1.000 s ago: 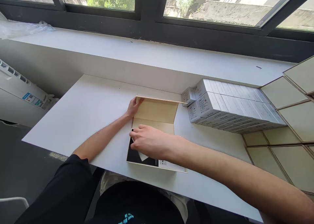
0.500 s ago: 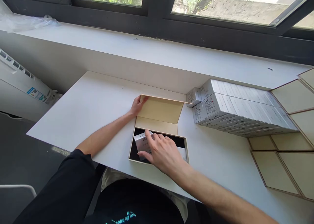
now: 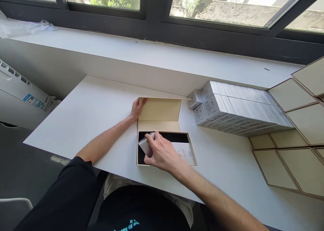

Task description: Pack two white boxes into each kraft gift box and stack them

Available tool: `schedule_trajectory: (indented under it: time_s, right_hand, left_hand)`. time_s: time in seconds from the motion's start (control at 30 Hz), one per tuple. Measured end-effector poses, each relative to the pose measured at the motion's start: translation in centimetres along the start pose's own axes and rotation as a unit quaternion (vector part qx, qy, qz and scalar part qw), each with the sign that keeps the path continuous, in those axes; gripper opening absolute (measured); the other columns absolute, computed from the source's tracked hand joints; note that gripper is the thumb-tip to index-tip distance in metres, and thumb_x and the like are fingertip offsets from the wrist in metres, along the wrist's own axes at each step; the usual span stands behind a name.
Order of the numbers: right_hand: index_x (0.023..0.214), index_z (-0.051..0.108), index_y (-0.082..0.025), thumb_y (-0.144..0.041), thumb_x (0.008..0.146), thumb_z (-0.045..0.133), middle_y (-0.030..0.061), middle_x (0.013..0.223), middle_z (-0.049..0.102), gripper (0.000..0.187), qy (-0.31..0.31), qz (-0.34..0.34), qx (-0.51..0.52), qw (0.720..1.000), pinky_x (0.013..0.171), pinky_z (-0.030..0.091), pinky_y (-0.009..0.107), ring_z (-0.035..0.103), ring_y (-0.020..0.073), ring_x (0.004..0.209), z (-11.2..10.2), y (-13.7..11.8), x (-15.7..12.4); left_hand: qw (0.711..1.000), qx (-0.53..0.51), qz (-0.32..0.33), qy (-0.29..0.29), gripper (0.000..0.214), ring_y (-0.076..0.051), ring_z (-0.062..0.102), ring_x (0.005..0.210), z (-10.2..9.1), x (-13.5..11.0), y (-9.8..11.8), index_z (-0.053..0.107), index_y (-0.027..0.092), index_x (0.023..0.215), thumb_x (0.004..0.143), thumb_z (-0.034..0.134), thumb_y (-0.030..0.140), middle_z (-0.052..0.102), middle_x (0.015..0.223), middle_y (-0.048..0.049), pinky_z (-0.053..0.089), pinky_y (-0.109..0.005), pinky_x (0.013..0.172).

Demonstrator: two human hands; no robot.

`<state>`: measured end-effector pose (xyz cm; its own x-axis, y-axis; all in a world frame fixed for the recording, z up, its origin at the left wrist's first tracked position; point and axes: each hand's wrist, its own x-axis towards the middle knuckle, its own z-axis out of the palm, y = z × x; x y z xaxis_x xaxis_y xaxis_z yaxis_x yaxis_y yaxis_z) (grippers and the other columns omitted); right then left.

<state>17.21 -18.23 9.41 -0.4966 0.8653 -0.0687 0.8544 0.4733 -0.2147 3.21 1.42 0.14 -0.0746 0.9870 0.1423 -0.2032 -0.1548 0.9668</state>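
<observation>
A cream gift box point(image 3: 137, 150) with a black inside lies open on the table. My left hand point(image 3: 138, 108) grips the left edge of its raised lid point(image 3: 160, 110), thumb on the inner face. Inside the gift box, at the left end, a small silver-white carton point(image 3: 145, 146) stands tilted. My right hand point(image 3: 162, 152) reaches over the gift box with thumb and fingers closed around this carton. A flat white carton point(image 3: 186, 152) with printed lettering lies in the right part of the gift box, partly hidden by my right hand.
Stacked white cartons point(image 3: 238, 106) stand against the wall at the right, with one separate small carton point(image 3: 194, 98) at their left end by the lid's corner. More cream boxes point(image 3: 280, 167) are piled at the far right. A windowsill point(image 3: 113, 49) runs behind the white table point(image 3: 83, 113).
My right hand has closed on the small carton, which now tilts more. More of the flat carton shows. My left hand still holds the lid. The whole view has shifted slightly.
</observation>
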Motion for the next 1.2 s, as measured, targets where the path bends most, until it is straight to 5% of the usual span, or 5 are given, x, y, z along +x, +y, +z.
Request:
schedule_trajectory:
  time_s: [0.2,0.47,0.7,0.93,1.2]
  right_hand:
    - [0.133,0.038,-0.021,-0.027,0.072,0.063,0.015,0.127,0.05,0.066,0.158,0.006,0.119,0.98,0.079,0.052,0.036,0.058,0.0246,0.099,0.0,-0.2,-0.7]
    - [0.149,0.033,-0.017,-0.04,0.084,0.071,0.0161,0.136,0.055,0.079,-0.092,-0.159,0.086,0.979,0.091,0.05,0.036,0.059,0.0267,0.119,-0.9,0.9,0.3]
    - [0.124,0.058,-0.012,-0.027,0.1,0.049,0.011,0.089,0.067,0.03,-0.055,-0.098,-0.097,0.989,0.085,0.048,0.04,0.065,0.0242,0.085,1.1,0.4,-0.5]
    - [0.131,0.051,-0.017,-0.012,0.094,0.045,0.0118,0.111,0.064,0.037,-0.094,-0.132,-0.019,0.987,0.073,0.051,0.03,0.063,0.0202,0.094,0.1,0.1,-0.8]
    - [0.123,0.062,-0.015,-0.023,0.102,0.042,0.0143,0.119,0.069,0.03,-0.003,-0.141,0.023,0.99,0.111,0.039,0.047,0.067,0.0216,0.107,-1.1,-0.4,-1.0]
  left_hand:
    - [0.999,0.039,0.029,-0.012,0.044,-0.011,0.044,0.064,0.0,0.1,0.1,0.057,0.016,0.073,0.077,0.072,0.058,0.051,0.065,0.0021,0.036,-0.023,0.058]
    - [0.998,0.047,0.03,-0.035,0.043,-0.012,0.045,0.065,-0.1,0.0,-0.1,0.061,0.016,0.077,0.079,0.07,0.058,0.053,0.069,0.0011,0.036,-0.024,0.06]
    - [0.997,0.043,0.048,-0.029,0.047,-0.013,0.048,0.068,0.0,0.2,-0.1,0.061,0.016,0.078,0.078,0.068,0.062,0.057,0.071,-0.0005,0.039,-0.025,0.062]
    - [0.997,0.054,0.044,-0.021,0.047,-0.012,0.043,0.065,0.0,-0.1,0.1,0.057,0.017,0.074,0.078,0.068,0.063,0.052,0.066,0.0009,0.035,-0.025,0.059]
    - [0.997,0.065,0.044,-0.025,0.05,-0.01,0.032,0.06,0.3,-0.5,0.5,0.05,0.018,0.068,0.078,0.067,0.064,0.038,0.06,0.0041,0.027,-0.024,0.055]
